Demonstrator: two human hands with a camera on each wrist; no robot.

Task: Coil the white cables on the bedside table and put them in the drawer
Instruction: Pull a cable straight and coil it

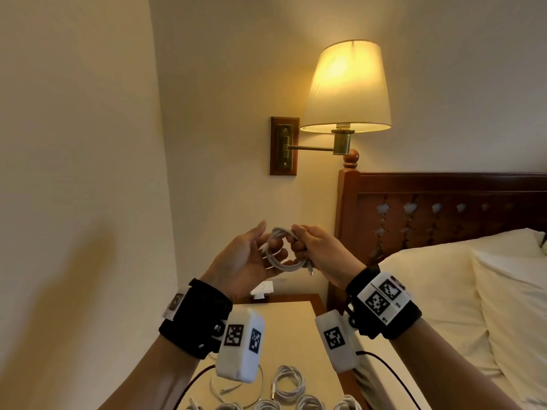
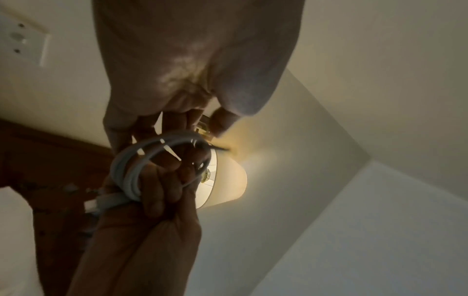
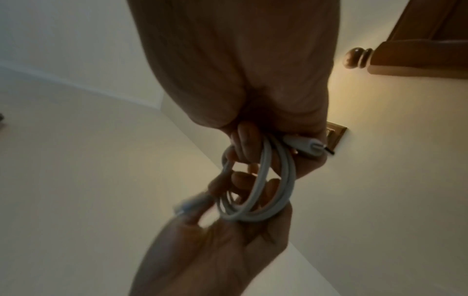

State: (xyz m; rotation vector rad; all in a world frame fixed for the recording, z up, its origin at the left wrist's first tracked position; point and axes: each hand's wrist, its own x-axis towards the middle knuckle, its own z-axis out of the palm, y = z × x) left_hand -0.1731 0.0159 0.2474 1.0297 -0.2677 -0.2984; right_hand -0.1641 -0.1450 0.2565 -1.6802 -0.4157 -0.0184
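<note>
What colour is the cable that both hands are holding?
White. The cable, held between the left hand and the right hand, shows best in the head view.

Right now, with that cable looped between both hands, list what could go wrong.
The cable is loosely looped; if the right hand slackens, it may spring open. Its free plug sticks out below that hand and could snag. The left hand has fingers inside the loops; withdrawing them may undo the coil.

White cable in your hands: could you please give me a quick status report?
Right hand grips the coiled white cable. Left hand pinches its loose end. More coiled cables lie on the bedside table; drawer not in view.
</note>
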